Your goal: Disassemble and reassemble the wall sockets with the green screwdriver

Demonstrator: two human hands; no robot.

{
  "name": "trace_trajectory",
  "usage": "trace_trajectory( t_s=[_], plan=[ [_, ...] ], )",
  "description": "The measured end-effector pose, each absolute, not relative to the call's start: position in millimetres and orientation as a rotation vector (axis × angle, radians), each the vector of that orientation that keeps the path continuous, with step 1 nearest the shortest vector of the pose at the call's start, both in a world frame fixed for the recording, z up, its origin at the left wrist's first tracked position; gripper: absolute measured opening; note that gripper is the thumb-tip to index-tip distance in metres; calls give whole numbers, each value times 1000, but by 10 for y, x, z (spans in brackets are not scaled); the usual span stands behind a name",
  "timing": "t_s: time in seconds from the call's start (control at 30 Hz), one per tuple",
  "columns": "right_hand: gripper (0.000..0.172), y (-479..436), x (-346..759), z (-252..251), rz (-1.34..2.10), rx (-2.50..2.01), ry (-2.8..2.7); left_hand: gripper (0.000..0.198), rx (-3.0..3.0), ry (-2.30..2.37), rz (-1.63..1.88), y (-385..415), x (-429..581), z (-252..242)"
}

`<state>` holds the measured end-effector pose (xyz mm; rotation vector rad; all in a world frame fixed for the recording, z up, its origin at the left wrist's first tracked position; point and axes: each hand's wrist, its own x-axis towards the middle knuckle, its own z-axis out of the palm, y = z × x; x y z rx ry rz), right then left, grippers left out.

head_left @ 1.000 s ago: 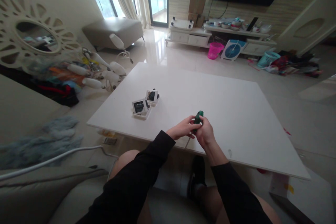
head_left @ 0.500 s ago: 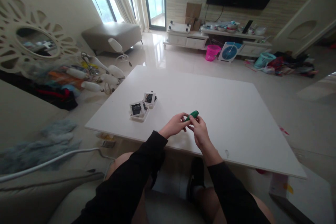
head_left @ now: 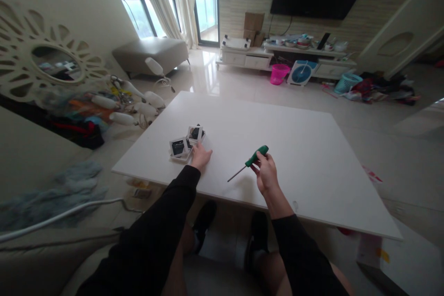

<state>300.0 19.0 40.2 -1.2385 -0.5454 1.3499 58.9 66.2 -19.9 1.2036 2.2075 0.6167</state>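
Observation:
My right hand [head_left: 266, 173] grips a screwdriver with a green handle [head_left: 255, 156]; its thin metal shaft points down-left over the white table [head_left: 312, 157]. My left hand [head_left: 200, 155] lies on the table with fingers stretched out, touching the nearer of two small white square parts with dark centres [head_left: 178, 148]. The second such part [head_left: 195, 133] sits just behind the first. Both sleeves are black.
A low grey bench [head_left: 152, 51] and a white lamp fixture [head_left: 138, 101] lie on the floor to the left. A TV stand [head_left: 287, 55], a pink basket [head_left: 278, 74] and a fan [head_left: 301, 73] stand at the back. A white cable [head_left: 69, 212] runs near my left knee.
My left hand let go of the screwdriver and reached left to the white square parts. My right hand kept the screwdriver, whose shaft now shows.

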Motion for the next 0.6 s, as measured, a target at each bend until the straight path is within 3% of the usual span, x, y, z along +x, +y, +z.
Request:
trace_trajectory(
  t_s=[0.6],
  plan=[
    [32, 178, 3022, 525, 1359, -1219, -534, 91, 1353, 2199, 590, 711, 508, -370]
  ],
)
